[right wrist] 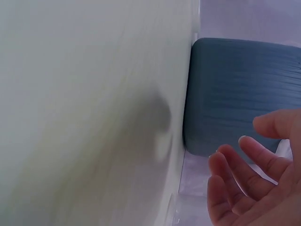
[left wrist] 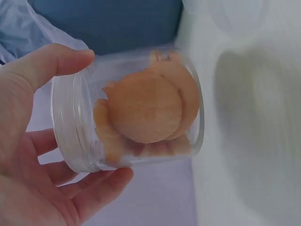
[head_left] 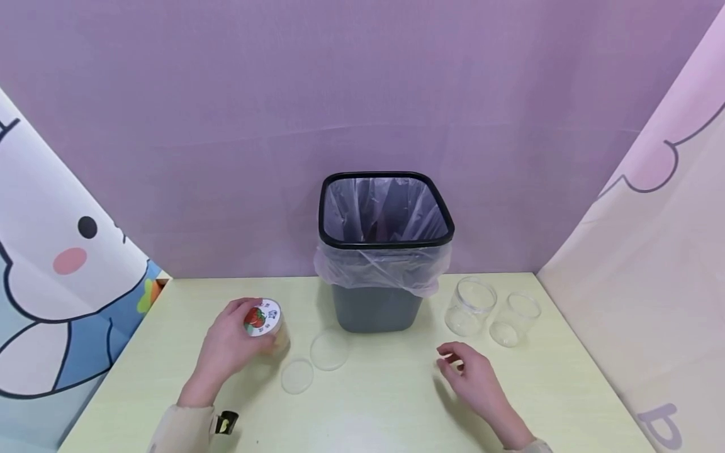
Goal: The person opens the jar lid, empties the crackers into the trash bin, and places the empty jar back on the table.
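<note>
At the left of the table, my left hand (head_left: pixel 231 343) grips a clear plastic jar (left wrist: pixel 188 155) by its lid end. A round label with a strawberry picture (head_left: pixel 262 317) covers the lid's top. Inside the jar, the left wrist view shows several round orange-brown pieces (left wrist: pixel 146 107), perhaps cookies. A shadow beside the jar suggests it is held above the table. My right hand (head_left: pixel 472 380) hovers over the right side, its fingers loosely bent with nothing in them. Nearest to it are two clear open jars (head_left: pixel 470 308), the smaller jar (head_left: pixel 514 319) standing to the right.
A grey trash bin (head_left: pixel 376 309) with a black rim and a thin plastic liner (head_left: pixel 385 267) stands at the back middle of the table. Two clear round lids, a larger lid (head_left: pixel 330 350) and a smaller lid (head_left: pixel 297 376), lie flat before it. Cloth walls border the table.
</note>
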Demonstrator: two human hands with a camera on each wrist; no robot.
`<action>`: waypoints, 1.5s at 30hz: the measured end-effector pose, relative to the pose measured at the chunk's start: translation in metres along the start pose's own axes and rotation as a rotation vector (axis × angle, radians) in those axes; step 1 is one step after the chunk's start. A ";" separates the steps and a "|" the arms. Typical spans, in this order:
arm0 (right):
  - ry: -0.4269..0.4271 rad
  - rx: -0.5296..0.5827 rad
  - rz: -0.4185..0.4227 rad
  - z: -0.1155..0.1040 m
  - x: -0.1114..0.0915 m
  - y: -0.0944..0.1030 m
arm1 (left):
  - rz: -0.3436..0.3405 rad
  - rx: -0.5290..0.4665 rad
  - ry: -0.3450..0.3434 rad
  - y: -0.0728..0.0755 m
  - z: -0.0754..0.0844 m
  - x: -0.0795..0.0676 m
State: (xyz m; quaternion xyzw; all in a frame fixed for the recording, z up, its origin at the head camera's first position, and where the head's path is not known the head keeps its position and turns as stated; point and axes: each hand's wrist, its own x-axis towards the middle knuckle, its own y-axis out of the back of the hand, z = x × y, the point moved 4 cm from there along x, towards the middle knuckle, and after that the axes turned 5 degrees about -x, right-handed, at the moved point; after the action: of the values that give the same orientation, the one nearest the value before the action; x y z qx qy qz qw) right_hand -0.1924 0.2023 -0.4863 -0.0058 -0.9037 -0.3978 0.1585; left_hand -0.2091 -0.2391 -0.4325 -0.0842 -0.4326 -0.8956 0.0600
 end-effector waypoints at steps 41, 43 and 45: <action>0.163 0.473 -0.396 -0.058 -0.006 -0.061 | -0.185 -0.069 -0.357 -0.100 0.114 -0.048; 0.160 0.477 -0.402 -0.059 -0.005 -0.064 | -0.182 -0.067 -0.369 -0.103 0.115 -0.048; 0.152 0.481 -0.416 -0.060 -0.004 -0.066 | -0.177 -0.065 -0.384 -0.106 0.117 -0.048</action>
State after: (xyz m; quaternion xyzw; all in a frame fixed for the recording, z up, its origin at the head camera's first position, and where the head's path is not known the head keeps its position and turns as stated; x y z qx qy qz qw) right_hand -0.1808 0.1140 -0.4966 0.2462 -0.9391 -0.1962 0.1379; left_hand -0.1696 -0.0800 -0.4518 -0.2167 -0.4128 -0.8784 -0.1050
